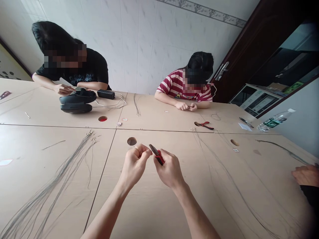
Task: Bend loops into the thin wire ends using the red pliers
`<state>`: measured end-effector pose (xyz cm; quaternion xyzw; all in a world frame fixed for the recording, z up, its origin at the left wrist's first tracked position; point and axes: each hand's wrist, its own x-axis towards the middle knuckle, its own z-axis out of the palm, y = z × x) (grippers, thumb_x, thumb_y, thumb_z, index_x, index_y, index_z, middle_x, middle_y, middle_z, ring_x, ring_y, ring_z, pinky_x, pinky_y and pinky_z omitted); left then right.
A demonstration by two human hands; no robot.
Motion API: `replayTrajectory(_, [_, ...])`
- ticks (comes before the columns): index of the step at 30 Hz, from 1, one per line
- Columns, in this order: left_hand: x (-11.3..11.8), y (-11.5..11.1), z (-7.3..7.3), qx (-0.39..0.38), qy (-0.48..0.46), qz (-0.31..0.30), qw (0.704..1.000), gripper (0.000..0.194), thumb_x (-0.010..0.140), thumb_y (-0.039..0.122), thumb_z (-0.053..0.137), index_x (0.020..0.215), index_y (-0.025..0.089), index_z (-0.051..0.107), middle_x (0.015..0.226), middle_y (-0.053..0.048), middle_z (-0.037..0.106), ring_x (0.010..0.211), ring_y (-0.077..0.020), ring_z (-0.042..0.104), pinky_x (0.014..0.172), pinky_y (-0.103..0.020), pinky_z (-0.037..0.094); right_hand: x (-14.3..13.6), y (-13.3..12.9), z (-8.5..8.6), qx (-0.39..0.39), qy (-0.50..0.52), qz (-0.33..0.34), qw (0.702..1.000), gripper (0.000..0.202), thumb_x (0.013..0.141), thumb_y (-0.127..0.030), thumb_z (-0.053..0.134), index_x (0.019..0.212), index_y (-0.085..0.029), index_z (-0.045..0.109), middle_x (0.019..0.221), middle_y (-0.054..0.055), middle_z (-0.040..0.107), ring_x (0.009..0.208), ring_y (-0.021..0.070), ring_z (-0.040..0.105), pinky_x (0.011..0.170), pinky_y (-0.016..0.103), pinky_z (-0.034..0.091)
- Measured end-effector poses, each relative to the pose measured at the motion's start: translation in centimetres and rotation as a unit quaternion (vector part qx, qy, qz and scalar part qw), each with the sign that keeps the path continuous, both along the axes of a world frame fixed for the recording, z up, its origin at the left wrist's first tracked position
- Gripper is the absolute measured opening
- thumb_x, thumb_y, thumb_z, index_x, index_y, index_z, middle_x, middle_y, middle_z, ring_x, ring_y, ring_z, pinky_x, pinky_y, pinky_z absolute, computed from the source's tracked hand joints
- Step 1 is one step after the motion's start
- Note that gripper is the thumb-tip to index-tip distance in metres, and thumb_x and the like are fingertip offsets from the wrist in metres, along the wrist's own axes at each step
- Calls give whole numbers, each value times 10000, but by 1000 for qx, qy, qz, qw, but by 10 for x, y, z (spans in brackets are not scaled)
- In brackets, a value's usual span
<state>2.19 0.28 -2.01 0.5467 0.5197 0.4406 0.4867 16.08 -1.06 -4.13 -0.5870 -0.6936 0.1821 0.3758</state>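
Observation:
My right hand (168,166) is wrapped round red-handled pliers (159,156), whose dark jaws point up and left towards my other hand. My left hand (136,162) is closed in a pinch near the plier tips; what lies between its fingers is too small to make out. Both hands are above the middle of the wooden table (154,205). To the left lies a long bundle of thin grey strands (67,166) with small metallic bits at its far end. More thin strands (229,176) stretch across the table on the right.
Across the table sit two people, with a black headset (77,101), a black box (106,94) and another pair of red-and-black pliers (205,125) on it. A plastic bottle (274,120) lies at the right. Another person's hand rests at the right edge. Round holes pierce the tabletop.

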Motion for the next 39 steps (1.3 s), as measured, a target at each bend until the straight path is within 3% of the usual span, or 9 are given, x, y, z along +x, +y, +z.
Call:
replayTrajectory(5, [-1, 0, 0, 12, -27, 13, 999, 201, 843, 307, 526, 686, 181, 520, 551, 86, 251, 497, -84, 201, 466, -225, 190, 1, -1, 6, 22, 24, 16, 999, 165, 879, -238, 503, 716, -214, 492, 654, -8, 503, 626, 158, 466, 588, 271, 389])
replayTrajectory(8, [-3, -1, 4, 10, -33, 25, 999, 175, 825, 290, 522, 686, 183, 521, 540, 90, 238, 488, -82, 185, 459, -225, 173, 4, -2, 13, -4, 128, 51, 990, 115, 905, -299, 533, 879, -201, 587, 773, 26, 592, 718, 171, 554, 659, 289, 455])
replayTrajectory(12, [-5, -2, 9, 15, -37, 23, 999, 165, 804, 290, 526, 679, 182, 525, 527, 92, 235, 476, -79, 186, 452, -223, 166, 7, -3, 21, -21, 221, 77, 972, 175, 924, -360, 549, 1000, -213, 606, 765, 7, 589, 662, 148, 555, 639, 281, 463])
replayTrajectory(16, [-5, -4, 12, 20, -32, 11, 999, 178, 803, 290, 531, 661, 183, 514, 522, 89, 242, 469, -76, 197, 444, -221, 170, 4, -2, 24, 2, 197, 81, 977, 138, 925, -347, 565, 902, -214, 596, 806, 12, 586, 725, 151, 530, 707, 290, 443])
replayTrajectory(22, [-5, -6, 12, 29, -18, -8, 999, 172, 816, 265, 532, 668, 177, 518, 533, 80, 323, 474, -71, 257, 443, -209, 229, 4, -2, 20, -3, 190, 81, 979, 209, 957, -329, 514, 784, -214, 487, 717, -23, 455, 671, 135, 436, 651, 266, 390])
replayTrajectory(25, [-3, -6, 13, 30, -35, -3, 999, 104, 807, 243, 543, 743, 170, 580, 559, 58, 455, 485, -84, 402, 469, -210, 349, 6, -2, 19, -5, 197, 80, 977, 200, 957, -328, 515, 795, -216, 484, 715, -25, 458, 646, 129, 440, 629, 260, 389])
replayTrajectory(30, [0, -6, 12, 51, -78, -7, 996, 61, 786, 208, 597, 758, 161, 625, 696, 2, 635, 641, -130, 616, 643, -254, 521, 7, -2, 20, -3, 205, 80, 975, 179, 946, -326, 536, 810, -213, 508, 737, -11, 516, 675, 138, 501, 657, 269, 427])
replayTrajectory(39, [1, -6, 8, 49, -86, -35, 994, 108, 831, 225, 629, 746, 160, 629, 717, -4, 667, 690, -123, 630, 672, -236, 535, 6, -3, 20, -5, 206, 85, 975, 190, 952, -325, 523, 799, -212, 511, 736, -9, 513, 690, 143, 511, 705, 289, 448])
